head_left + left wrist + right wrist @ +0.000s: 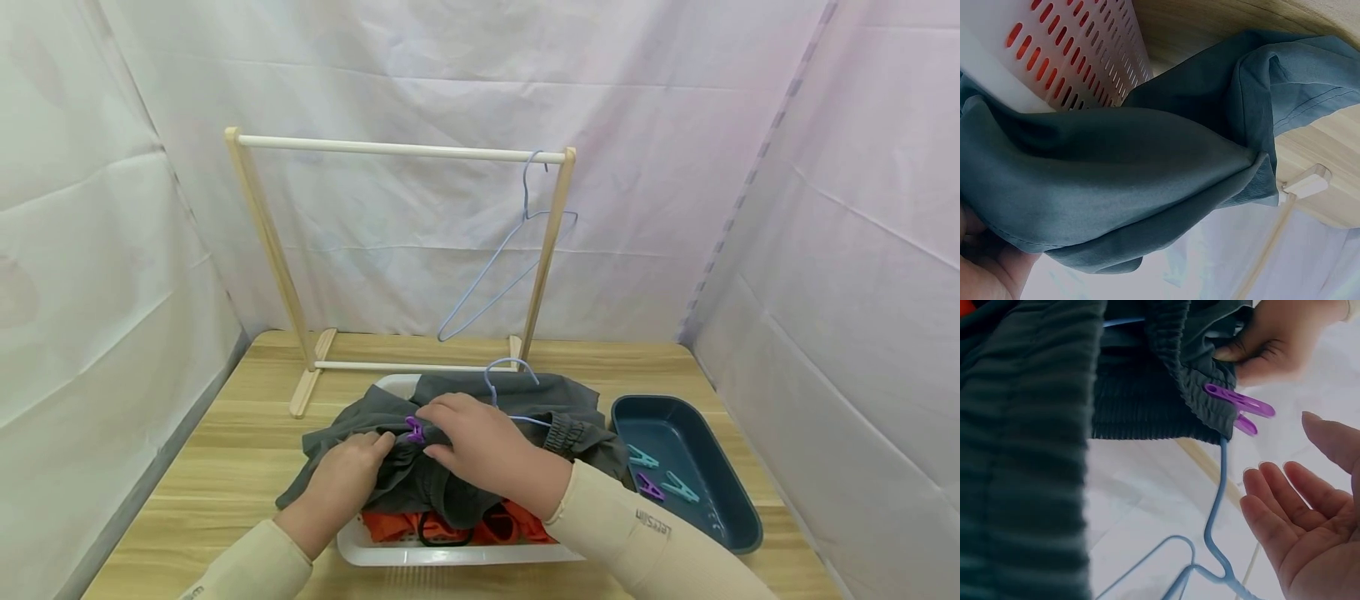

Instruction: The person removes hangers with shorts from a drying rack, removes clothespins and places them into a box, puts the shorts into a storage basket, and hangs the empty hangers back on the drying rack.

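Pants over basket, waistband pegged at one end, right hand off the peg

Grey pants [405, 479] lie bunched across the white basket [457, 555], on top of orange cloth [386, 525]. Left hand [342, 477] pinches the waistband right beside the purple peg [414, 430], likely to keep the fabric and hanger end steady. Right hand [483, 437] is released: fingers loose, thumb apart, just beside the peg and not touching it in the right wrist view.

Blue hanger [531, 420] sits at the waistband with its hook sticking out past the pants' far edge, toward the rack [397, 150]; probably laid that way so the hook stays free. Peg bites the gathered edge near the left hand, presumably to stop the waistband slipping; whether it also catches the hanger, can't tell. Basket seems to serve as a work surface. Tray [675, 421] stands at the right, spare pegs [680, 487] in it, two teal and one purple, handy for the right hand. Second hanger [480, 277] hangs at the rack's right end, no garment on it, well out of the way.

Pants' look: dark grey, matte, thin-looking; waistband elastic, tightly ribbed; stitched seams; deep soft folds; part droops past the basket's left side.
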Tool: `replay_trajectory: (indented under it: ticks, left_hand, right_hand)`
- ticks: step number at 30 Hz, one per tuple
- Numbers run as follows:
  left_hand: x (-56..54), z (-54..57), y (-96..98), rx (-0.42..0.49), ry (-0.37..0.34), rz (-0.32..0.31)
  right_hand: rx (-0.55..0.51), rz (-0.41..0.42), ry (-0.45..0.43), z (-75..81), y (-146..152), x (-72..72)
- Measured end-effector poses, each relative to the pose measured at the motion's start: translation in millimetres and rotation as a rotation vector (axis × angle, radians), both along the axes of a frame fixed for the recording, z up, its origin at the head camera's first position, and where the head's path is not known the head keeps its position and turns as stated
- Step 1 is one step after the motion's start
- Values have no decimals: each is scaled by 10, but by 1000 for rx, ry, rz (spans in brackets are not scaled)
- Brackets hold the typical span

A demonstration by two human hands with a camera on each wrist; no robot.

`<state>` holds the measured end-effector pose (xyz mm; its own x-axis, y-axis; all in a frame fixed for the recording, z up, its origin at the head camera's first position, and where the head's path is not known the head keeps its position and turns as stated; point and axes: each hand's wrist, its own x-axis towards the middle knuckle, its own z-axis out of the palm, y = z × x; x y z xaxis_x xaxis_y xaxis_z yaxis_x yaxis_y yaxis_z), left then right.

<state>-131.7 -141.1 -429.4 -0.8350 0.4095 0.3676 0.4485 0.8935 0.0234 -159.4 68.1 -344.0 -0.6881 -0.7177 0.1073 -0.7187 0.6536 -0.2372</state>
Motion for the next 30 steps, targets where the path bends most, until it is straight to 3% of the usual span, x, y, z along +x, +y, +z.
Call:
replay_trajectory:
  ticks: [30]
  left_hand:
    - [-3,-3,-5,18,15,-2]
  right_hand:
    - [54,-10,-41,-124,-299,-159]
